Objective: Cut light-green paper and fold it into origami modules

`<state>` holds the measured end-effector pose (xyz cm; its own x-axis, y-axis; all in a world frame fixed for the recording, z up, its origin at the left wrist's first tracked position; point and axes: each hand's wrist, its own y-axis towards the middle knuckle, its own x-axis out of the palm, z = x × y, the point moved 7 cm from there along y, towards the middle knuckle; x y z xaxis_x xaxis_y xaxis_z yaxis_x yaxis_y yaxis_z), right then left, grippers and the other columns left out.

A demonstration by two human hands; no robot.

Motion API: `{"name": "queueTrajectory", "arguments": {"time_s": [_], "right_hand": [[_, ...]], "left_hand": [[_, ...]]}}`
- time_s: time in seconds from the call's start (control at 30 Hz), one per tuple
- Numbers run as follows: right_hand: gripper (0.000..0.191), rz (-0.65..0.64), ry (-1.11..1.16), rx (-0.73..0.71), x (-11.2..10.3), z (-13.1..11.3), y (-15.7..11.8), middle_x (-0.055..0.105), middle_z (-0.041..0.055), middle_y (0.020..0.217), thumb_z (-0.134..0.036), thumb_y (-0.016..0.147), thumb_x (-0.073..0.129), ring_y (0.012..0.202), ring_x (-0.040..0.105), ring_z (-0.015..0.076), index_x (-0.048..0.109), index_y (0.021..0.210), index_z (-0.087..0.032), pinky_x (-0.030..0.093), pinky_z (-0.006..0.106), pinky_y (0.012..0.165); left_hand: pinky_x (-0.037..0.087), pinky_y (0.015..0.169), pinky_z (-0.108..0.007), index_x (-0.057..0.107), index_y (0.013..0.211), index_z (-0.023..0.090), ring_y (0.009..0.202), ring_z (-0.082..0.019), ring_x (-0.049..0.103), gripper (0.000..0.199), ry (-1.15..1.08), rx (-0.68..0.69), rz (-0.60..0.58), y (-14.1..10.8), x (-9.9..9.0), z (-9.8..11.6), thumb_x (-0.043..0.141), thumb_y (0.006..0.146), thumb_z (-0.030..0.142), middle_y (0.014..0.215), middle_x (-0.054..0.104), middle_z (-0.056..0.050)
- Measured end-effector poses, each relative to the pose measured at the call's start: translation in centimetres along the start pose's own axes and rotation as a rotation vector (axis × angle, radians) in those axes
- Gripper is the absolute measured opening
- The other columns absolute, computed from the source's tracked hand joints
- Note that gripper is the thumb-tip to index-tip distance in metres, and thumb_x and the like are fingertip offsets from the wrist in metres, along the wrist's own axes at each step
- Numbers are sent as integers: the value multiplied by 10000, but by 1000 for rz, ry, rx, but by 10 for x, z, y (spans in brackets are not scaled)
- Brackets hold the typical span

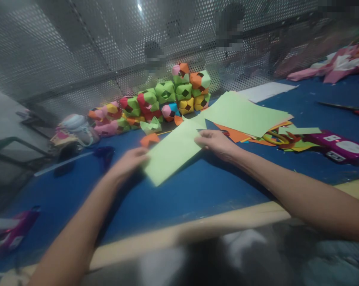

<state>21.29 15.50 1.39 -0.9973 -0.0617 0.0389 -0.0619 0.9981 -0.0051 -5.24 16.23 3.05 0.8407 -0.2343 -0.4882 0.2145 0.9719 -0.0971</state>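
While left grip, right grip pinch green sheet, label on purple box unreadable.

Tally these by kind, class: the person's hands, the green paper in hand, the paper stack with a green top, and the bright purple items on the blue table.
Left hand and right hand: 2
Held green paper: 1
Green-topped paper stack: 1
Bright purple items: 2
Total: 6

There are one left hand, one right hand and, between them, one pale green sheet. Along the table's near edge are two purple cases; toward its far edge, one white sheet and more than ten paper blocks.
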Motion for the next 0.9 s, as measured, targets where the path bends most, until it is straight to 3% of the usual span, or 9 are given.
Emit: {"name": "queueTrajectory", "arguments": {"time_s": [0.13, 0.2, 0.27, 0.37, 0.5, 0.6, 0.67, 0.77, 0.9], "right_hand": [[118, 1, -69, -98, -2, -3, 0, 628, 5, 709, -261, 642, 676, 622, 539, 115, 633, 702, -169, 453, 272, 618], [132, 14, -130, -186, -5, -6, 1, 643, 11, 723, -283, 651, 674, 653, 561, 136, 649, 720, -173, 471, 297, 655], [129, 30, -203, -288, -9, -9, 4, 666, 27, 780, -291, 676, 654, 715, 589, 165, 669, 742, -180, 485, 325, 697], [128, -11, -423, -456, -12, -14, 8, 685, 60, 949, -216, 724, 583, 873, 612, 203, 699, 773, -193, 486, 355, 799], [311, -133, -906, -518, -17, -12, 18, 687, 60, 995, -88, 753, 470, 952, 601, 202, 718, 896, -208, 460, 337, 860], [339, -114, -1223, -425, -35, -8, 26, 677, 74, 1030, -111, 793, 452, 937, 591, 203, 697, 1010, -198, 453, 296, 781], [319, -87, -1384, -344, -48, -6, 29, 670, 93, 1049, -163, 822, 455, 916, 586, 215, 685, 1041, -185, 431, 284, 714], [300, -92, -1478, -273, -58, -2, 32, 680, 105, 986, -241, 851, 462, 822, 585, 214, 680, 1047, -179, 383, 277, 634], [309, -127, -1494, -278, -60, 5, 35, 673, 111, 971, -292, 878, 457, 823, 573, 214, 658, 1083, -179, 357, 278, 641]], "left_hand": [[424, 654, -268, 645, 794, 169, 681, -146, 556, 182, 223, 188, 271, -3, -21, 13, 604, 719, 330, 743, 633, -16], [437, 709, -280, 622, 786, 173, 733, -151, 562, 158, 375, 390, 398, -13, -26, 33, 559, 756, 314, 777, 627, -19], [445, 743, -291, 596, 766, 171, 771, -158, 565, 144, 557, 610, 435, -26, -21, 54, 512, 791, 285, 802, 622, -34], [442, 722, -317, 587, 763, 165, 802, -191, 572, 162, 941, 756, 324, -33, 1, 65, 462, 827, 245, 848, 630, -77], [411, 642, -321, 612, 788, 160, 762, -218, 583, 195, 1394, 633, 12, -27, 35, 45, 421, 821, 145, 841, 630, -100], [403, 626, -295, 623, 866, 175, 743, -198, 586, 163, 1397, 507, -223, -30, 47, 30, 467, 819, 177, 884, 628, -80], [408, 623, -292, 621, 918, 186, 747, -196, 588, 185, 1319, 433, -309, -32, 47, 26, 494, 847, 300, 913, 628, -68], [435, 671, -312, 610, 973, 177, 840, -222, 591, 357, 1208, 416, -273, -31, 40, 30, 427, 889, 472, 942, 617, -76], [453, 852, -361, 598, 1035, 151, 1055, -246, 545, 396, 1060, 530, -158, -25, 44, 37, 361, 925, 448, 1142, 576, -122]]}}
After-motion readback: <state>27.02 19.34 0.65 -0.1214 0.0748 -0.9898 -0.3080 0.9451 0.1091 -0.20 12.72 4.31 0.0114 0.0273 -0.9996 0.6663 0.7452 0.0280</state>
